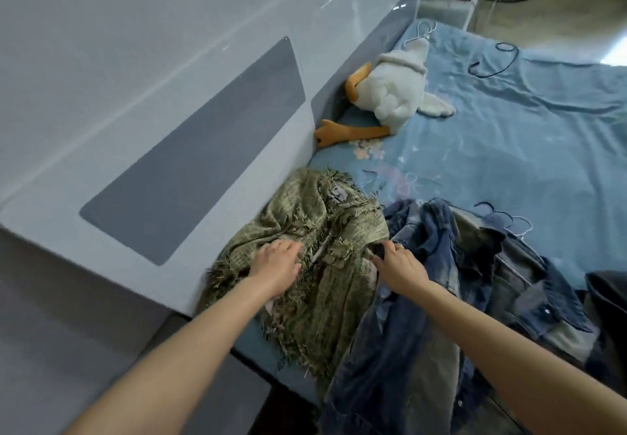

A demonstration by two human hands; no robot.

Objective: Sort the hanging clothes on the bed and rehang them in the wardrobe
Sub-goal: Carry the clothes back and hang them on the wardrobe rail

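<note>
Both hands work over clothes at the near corner of the bed [509, 149]. Left hand [276, 266]: palm down on the green jacket [322, 258], fingers spread and lightly bent, resting on the fabric beside its front opening; no fold is visibly pinched. Right hand [397, 263]: fingers curled, gripping a dark piece at the right edge of the green jacket, where it meets the denim; whether that piece is cloth or part of a hanger cannot be told. A ring shows on one finger.

Left side of view: a pale grey padded headboard [152, 95] with darker grey panels, running along the bed's left edge.

Green jacket: a fringed, woven garment lying crumpled and partly open against the headboard, collar label facing up, lower hem reaching the near edge of the mattress.

Just right of it, touching and partly overlapping: a heap of denim clothes [441, 299], blue, tangled, spilling toward the near edge. A dark hanger [498, 215] lies at the far edge of this heap.

Further back, against the headboard: a white stuffed goose [393, 95] with orange beak and feet, lying on its side, well apart from the clothes.

Far right of the blue sheet: another dark hanger [493, 61], lying flat on its own. A light hanger [422, 32] lies by the goose's head.
</note>
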